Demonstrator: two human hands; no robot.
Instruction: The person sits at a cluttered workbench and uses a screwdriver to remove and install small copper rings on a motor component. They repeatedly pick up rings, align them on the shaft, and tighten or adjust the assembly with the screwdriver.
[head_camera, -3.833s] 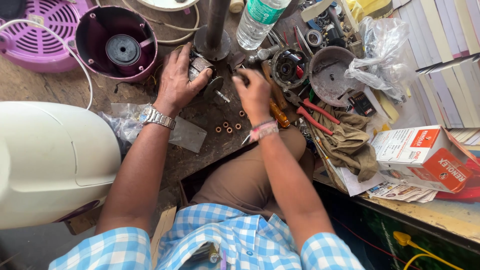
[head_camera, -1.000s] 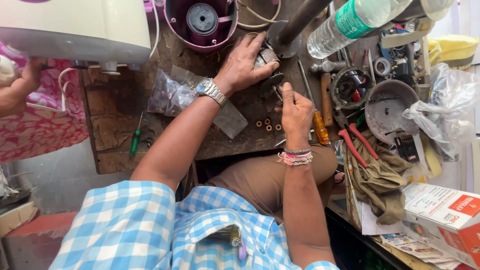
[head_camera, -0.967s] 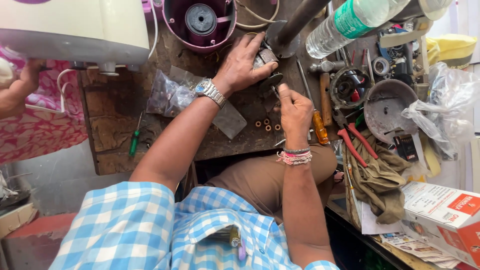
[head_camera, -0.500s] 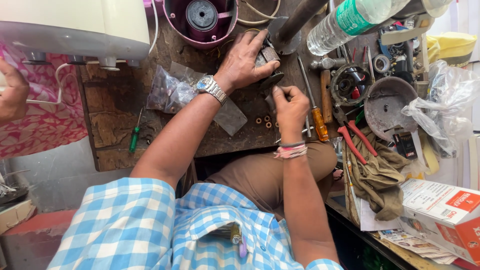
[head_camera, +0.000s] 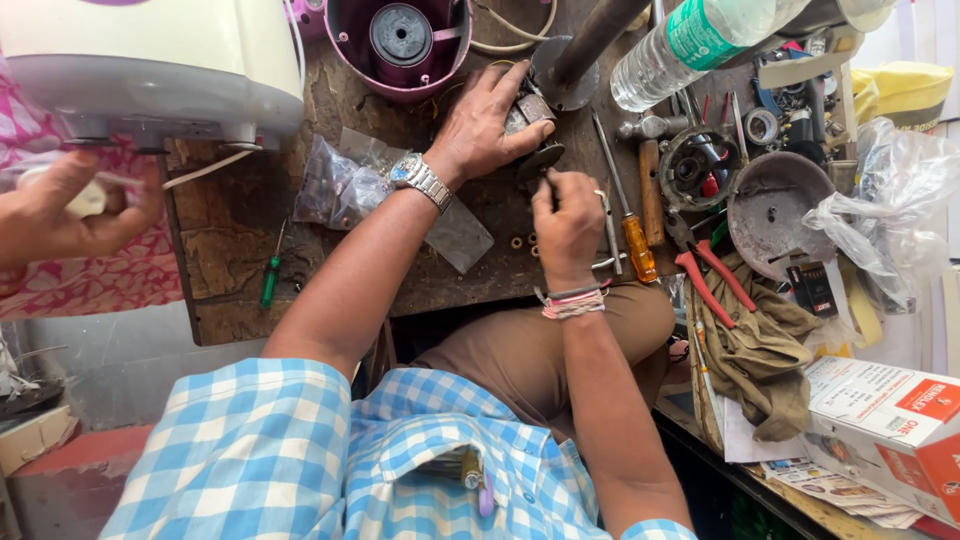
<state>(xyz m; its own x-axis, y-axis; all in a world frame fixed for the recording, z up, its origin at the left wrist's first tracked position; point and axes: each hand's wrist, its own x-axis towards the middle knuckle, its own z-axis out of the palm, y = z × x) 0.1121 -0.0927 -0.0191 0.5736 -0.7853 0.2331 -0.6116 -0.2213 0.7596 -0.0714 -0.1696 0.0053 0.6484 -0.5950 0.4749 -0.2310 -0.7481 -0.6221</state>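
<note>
While left hand (head_camera: 487, 125) steadies metal part (head_camera: 533, 112), right hand (head_camera: 567, 222) upright tool.

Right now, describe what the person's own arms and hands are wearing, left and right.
Both forearms are bare below short blue-and-white checked shirt sleeves. The left hand has a silver metal wristwatch with a link band on its wrist. The right hand has a stack of thin bands at the wrist: one dark, the others pink and whitish thread. No gloves; any rings cannot be made out.
</note>
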